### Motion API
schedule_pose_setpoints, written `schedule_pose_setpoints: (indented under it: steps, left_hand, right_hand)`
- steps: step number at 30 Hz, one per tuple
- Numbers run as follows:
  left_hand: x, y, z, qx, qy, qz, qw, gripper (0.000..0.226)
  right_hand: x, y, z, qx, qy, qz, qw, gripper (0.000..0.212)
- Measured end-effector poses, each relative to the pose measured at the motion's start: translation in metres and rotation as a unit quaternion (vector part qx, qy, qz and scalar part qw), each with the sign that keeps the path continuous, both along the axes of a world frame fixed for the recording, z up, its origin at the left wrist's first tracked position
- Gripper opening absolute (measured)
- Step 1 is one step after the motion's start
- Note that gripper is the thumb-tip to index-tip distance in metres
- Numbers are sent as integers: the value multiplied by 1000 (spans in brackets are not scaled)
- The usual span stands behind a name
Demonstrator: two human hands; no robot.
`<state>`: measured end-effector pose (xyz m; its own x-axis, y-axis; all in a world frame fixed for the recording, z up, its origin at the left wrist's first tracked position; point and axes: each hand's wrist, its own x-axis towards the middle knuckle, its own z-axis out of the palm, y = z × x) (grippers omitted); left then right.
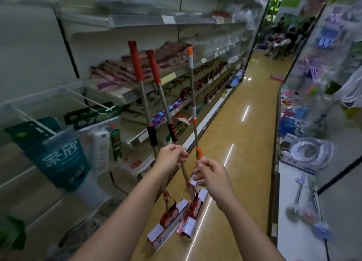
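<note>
Both hands are up in front of the chest and close together without touching. The left hand [172, 156] has its fingers curled round the shafts of two steel-poled mops [146, 102] with red top grips and black-and-red foam sleeves. The right hand [210, 174] pinches, between thumb and fingertips, a slim third mop [193, 96] with an orange-and-white banded pole, just below its orange plastic clip. From the head camera all three poles lean away and upward, fanning apart towards the top. Their flat mop heads [172, 219], wrapped in red-and-white card sleeves, sit low by the glossy tan aisle floor [244, 143], bunched against one another; whether they rest on it I cannot tell. Long white store shelving [176, 19] stocked with packaged goods runs close on the left, and a teal hanging packet [62, 158] juts out from a wire hook near the left forearm. A second display rack [293, 162] lines the right side, and people [284, 35] stand at the far end. The main risk, as I judge it, is the light pinch on the slim mop: any twist could let its pole slide or topple sideways. The two poles in one hand could also scissor apart, swinging their red tops into the shelf edge or knocking goods down.
</note>
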<state>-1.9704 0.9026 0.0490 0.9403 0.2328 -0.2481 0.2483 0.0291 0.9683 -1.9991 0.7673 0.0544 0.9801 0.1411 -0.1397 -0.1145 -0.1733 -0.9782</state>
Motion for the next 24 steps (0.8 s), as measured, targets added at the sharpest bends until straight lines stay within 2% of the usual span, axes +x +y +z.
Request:
schedule_pose_setpoints:
  steps: [5, 13, 20, 24]
  left_hand:
    - [86, -28, -23, 11, 33, 14, 999, 14]
    - [192, -53, -47, -4, 67, 159, 985, 18]
    - [236, -32, -57, 12, 102, 271, 957, 11]
    - [265, -11, -70, 31, 117, 299, 947, 26]
  right_hand:
    - [93, -29, -11, -9, 22, 23, 999, 17]
    - [243, -47, -27, -51, 14, 165, 985, 17]
    - [330, -10, -34, -46, 30, 252, 966, 17]
    - [363, 23, -35, -70, -10, 287, 955, 14]
